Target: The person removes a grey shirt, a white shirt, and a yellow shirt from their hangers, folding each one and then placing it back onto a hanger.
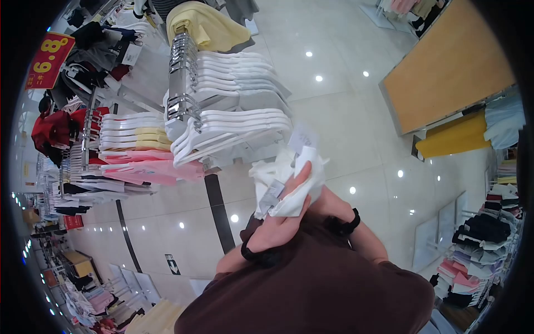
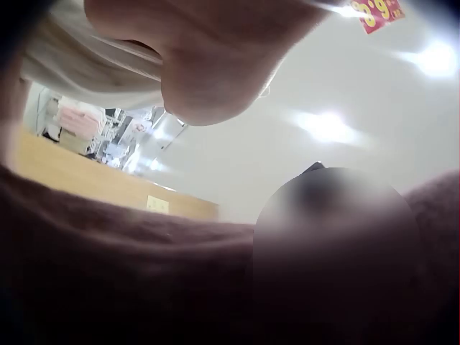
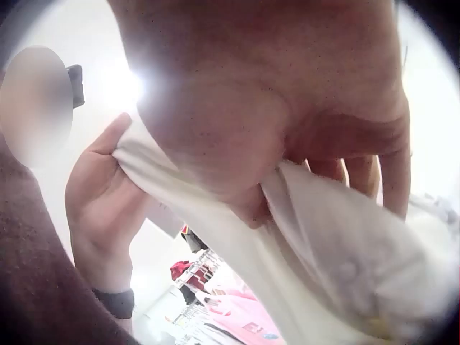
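Observation:
A bunched white garment [image 1: 286, 167] is held in front of the chest; its folds hide what kind it is. My left hand [image 1: 279, 227] grips its near side, some fingers showing between the folds. In the right wrist view, the left thumb presses along the cloth's edge. My right hand [image 3: 273, 100] holds the other side, fingers curled over the cloth; in the head view the garment covers most of this hand. A pale tag [image 1: 304, 138] sticks out at the far end, and a printed label [image 1: 272, 194] lies on the near folds.
Ahead to the left, a metal rail [image 1: 182, 72] bears white hangers [image 1: 239, 119] of clothes, with a yellow garment [image 1: 206, 25] over its far end. Pink garments [image 1: 153, 165] hang beside it. A wooden panel [image 1: 450, 61] stands at right. Shiny tiled floor [image 1: 356, 139] lies between.

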{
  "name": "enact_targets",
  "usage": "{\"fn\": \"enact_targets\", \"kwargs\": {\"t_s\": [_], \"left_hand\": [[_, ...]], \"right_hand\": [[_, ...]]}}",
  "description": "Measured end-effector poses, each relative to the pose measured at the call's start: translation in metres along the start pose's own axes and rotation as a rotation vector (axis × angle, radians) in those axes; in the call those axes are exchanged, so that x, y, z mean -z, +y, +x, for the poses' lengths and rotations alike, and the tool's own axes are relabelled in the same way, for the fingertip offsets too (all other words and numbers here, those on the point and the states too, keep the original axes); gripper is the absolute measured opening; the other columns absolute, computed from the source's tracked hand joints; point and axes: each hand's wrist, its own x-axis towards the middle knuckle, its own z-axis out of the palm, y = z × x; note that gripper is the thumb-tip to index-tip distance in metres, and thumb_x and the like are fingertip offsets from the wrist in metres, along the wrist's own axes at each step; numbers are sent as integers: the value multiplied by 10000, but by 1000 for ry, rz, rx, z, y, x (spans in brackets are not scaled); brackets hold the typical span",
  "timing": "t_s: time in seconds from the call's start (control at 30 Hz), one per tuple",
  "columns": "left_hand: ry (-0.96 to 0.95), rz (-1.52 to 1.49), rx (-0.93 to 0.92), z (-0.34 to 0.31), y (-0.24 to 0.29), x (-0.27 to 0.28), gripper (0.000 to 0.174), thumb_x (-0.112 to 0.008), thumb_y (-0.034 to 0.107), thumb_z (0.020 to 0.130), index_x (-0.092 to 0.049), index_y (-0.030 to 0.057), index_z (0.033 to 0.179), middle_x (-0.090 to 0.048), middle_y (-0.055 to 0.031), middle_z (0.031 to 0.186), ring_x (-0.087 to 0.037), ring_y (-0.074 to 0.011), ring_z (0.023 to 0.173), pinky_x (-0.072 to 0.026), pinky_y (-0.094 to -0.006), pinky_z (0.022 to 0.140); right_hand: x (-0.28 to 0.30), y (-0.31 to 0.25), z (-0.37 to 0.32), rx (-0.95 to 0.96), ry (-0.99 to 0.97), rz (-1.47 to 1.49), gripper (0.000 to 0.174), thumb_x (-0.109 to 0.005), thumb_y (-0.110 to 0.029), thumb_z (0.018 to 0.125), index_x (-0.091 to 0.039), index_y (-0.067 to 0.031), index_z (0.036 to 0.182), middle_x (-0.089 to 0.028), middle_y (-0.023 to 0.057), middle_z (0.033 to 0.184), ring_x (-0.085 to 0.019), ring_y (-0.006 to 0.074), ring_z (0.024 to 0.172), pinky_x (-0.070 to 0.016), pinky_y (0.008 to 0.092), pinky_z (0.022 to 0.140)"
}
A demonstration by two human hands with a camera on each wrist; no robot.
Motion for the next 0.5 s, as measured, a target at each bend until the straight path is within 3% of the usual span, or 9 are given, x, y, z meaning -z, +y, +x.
{"fn": "enact_targets", "kwargs": {"t_s": [0.03, 0.1, 0.17, 0.23, 0.3, 0.33, 0.4, 0.43, 0.5], "left_hand": [[-3, 3, 4, 0, -1, 2, 580, -527, 71, 1073, -335, -4, 1615, -367, -160, 1673, -349, -319, 1539, -261, -409, 1248], [151, 147, 32, -1, -6, 10, 610, -540, 65, 1069, -303, -16, 1626, -314, -175, 1695, -274, -281, 1577, -225, -403, 1267], [207, 136, 11, 0, -13, 19, 626, -560, 88, 1069, -296, -24, 1625, -336, -187, 1676, -326, -280, 1545, -263, -402, 1251], [263, 204, 109, -1, -13, 25, 654, -587, 106, 1062, -288, -29, 1626, -356, -184, 1659, -379, -283, 1501, -303, -400, 1228], [274, 259, 101, -3, -15, 28, 677, -601, 80, 1043, -283, -27, 1630, -376, -175, 1640, -429, -261, 1449, -353, -388, 1193], [288, 171, 151, -3, -14, 30, 695, -623, 85, 1030, -286, -28, 1627, -393, -195, 1618, -441, -290, 1444, -368, -394, 1181], [301, 81, 200, -3, -14, 29, 714, -645, 90, 1016, -290, -30, 1624, -409, -214, 1597, -452, -320, 1440, -383, -399, 1170], [321, -47, 216, -3, -14, 29, 744, -666, 81, 996, -289, -21, 1629, -436, -194, 1565, -471, -290, 1409, -403, -388, 1153], [342, -172, 231, -3, -13, 30, 775, -688, 73, 975, -289, -12, 1634, -463, -174, 1532, -491, -259, 1378, -422, -377, 1135]], "right_hand": [[0, 1, -2, 0, 1, 5, 465, -640, -190, 973, -577, -20, 1401, -628, 230, 1377, -606, 367, 1282, -477, 436, 1084], [5, 1, -6, -5, 59, -267, 433, -596, -153, 979, -587, -7, 1387, -640, 212, 1370, -611, 364, 1284, -480, 421, 1079], [10, 0, -11, 59, 73, -212, 388, -571, -145, 1001, -603, 10, 1355, -669, 212, 1319, -636, 360, 1237, -493, 402, 1054], [12, 1, -16, -72, 25, 39, 369, -569, -185, 1029, -605, 17, 1336, -698, 186, 1233, -667, 298, 1151, -510, 377, 1010], [16, -5, -17, -112, 1, 87, 368, -576, -202, 1038, -609, 15, 1334, -703, 158, 1202, -663, 251, 1126, -512, 360, 992], [18, -8, -17, -155, -18, 132, 367, -583, -219, 1048, -612, 13, 1332, -709, 131, 1170, -659, 204, 1101, -514, 342, 974], [19, 0, -14, -262, -19, 154, 401, -601, -217, 1044, -594, 15, 1372, -697, 121, 1211, -645, 186, 1118, -509, 337, 986], [19, 1, -13, -368, -20, 174, 440, -618, -214, 1040, -576, 18, 1412, -684, 112, 1253, -631, 168, 1135, -504, 332, 998], [20, -3, -17, -360, 69, 317, 460, -624, -213, 1040, -557, 22, 1429, -673, 108, 1283, -629, 167, 1158, -502, 331, 1010]]}}
